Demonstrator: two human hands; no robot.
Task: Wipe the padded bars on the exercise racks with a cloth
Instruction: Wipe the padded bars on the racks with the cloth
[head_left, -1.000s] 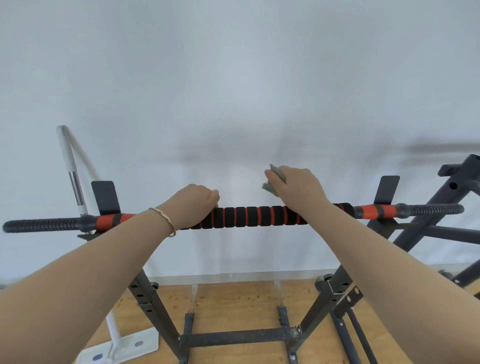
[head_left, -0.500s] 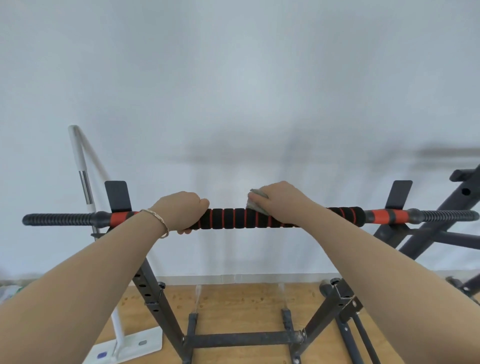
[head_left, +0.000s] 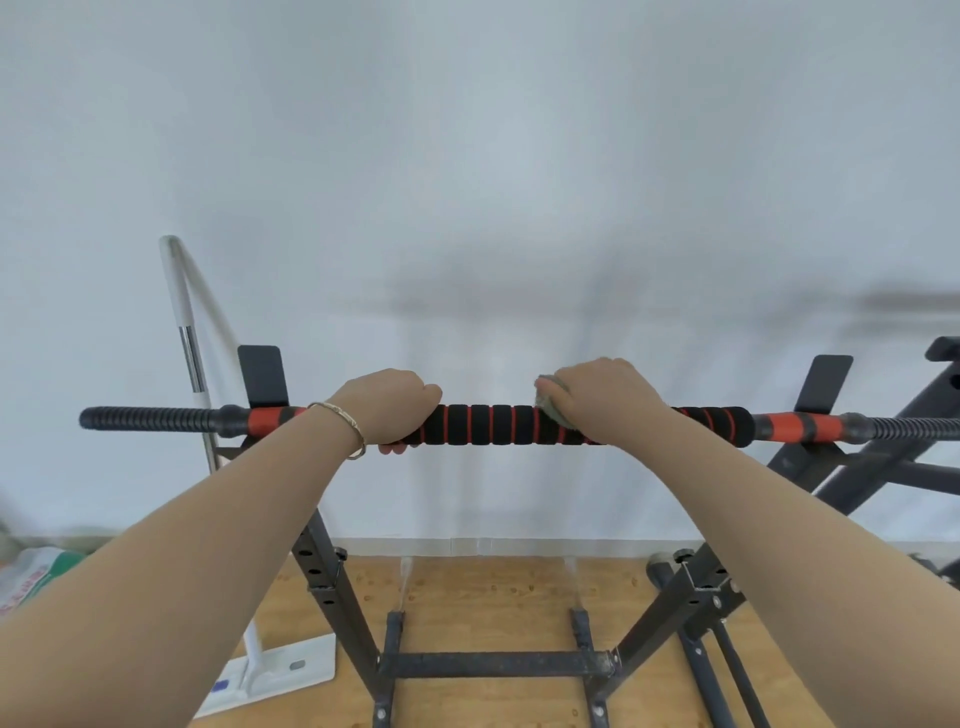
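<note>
A black padded bar with red rings lies across a dark steel rack in front of a white wall. My left hand, a thin bracelet on its wrist, grips the bar left of centre with fingers curled under it. My right hand holds a small grey-green cloth pressed onto the padding right of centre. Only an edge of the cloth shows by my fingers. Bare orange and ribbed black ends stick out past both rack hooks.
A second dark rack stands at the right, close to the bar's end. A white flat mop leans on the wall at the left. A printed bag lies at the far left. Below is wooden floor.
My right hand has slid the cloth leftward along the padding, closer to my left hand. The left hand keeps its grip on the bar.
</note>
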